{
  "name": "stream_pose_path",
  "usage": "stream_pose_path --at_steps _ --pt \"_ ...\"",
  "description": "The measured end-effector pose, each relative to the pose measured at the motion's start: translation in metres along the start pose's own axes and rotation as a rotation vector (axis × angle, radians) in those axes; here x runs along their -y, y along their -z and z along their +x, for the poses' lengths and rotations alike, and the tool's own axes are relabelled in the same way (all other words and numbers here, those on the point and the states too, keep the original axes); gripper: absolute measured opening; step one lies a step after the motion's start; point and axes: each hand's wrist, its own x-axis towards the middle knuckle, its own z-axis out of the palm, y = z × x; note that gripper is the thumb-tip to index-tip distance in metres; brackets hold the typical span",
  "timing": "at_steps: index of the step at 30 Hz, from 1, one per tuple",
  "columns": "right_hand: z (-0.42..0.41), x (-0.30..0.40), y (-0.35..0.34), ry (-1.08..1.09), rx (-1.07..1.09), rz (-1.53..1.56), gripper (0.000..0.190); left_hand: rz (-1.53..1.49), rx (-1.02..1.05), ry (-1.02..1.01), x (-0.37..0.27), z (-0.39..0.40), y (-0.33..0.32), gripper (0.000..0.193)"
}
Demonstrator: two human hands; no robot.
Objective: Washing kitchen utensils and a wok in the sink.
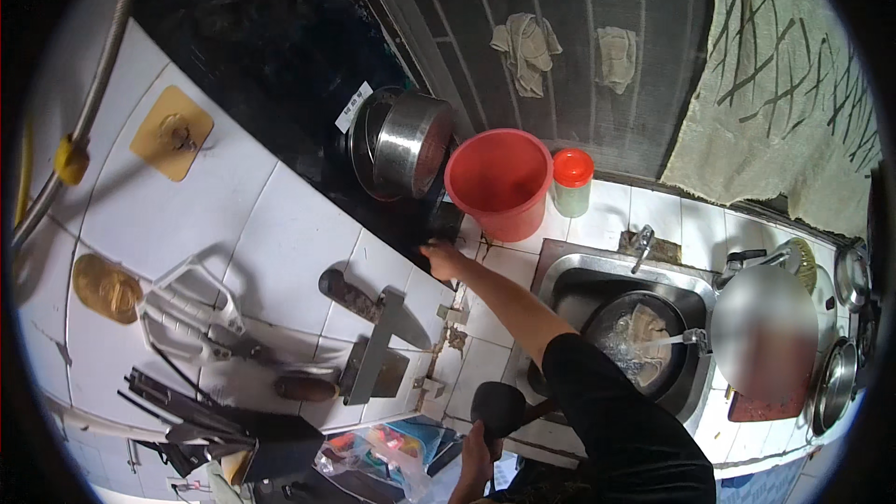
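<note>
My right hand (448,262) reaches past the tiled edge towards a dark area left of the sink; its fingertips are partly lost in shadow, so a grip cannot be made out. My left hand (481,451), low in the picture, is closed around a black utensil with a rounded head (498,407). Water runs from a tap (694,341) into a dark round pan (602,322) in the steel sink (560,276). A pale, cloth-like thing (647,329) lies in the pan. A brown handle (539,409) shows beside my right arm, partly hidden.
A red bucket (497,175), a red-lidded jar (573,185) and a steel pot (413,143) stand behind the sink. Knives (353,294) hang on a rack (378,350) on the white tiles at left. A reddish board (770,402) and steel bowls (834,388) lie at right.
</note>
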Motion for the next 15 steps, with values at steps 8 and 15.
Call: stream_pose_path --at_steps 8,15 --pt "-0.013 -0.036 -0.044 -0.348 -0.01 -0.192 0.034 0.549 0.011 -0.374 -0.012 -0.002 -0.013 0.033" --pt "-0.243 0.012 0.082 -0.404 -0.547 -0.032 0.044 0.197 0.046 0.022 -0.019 0.038 -0.029 0.031"
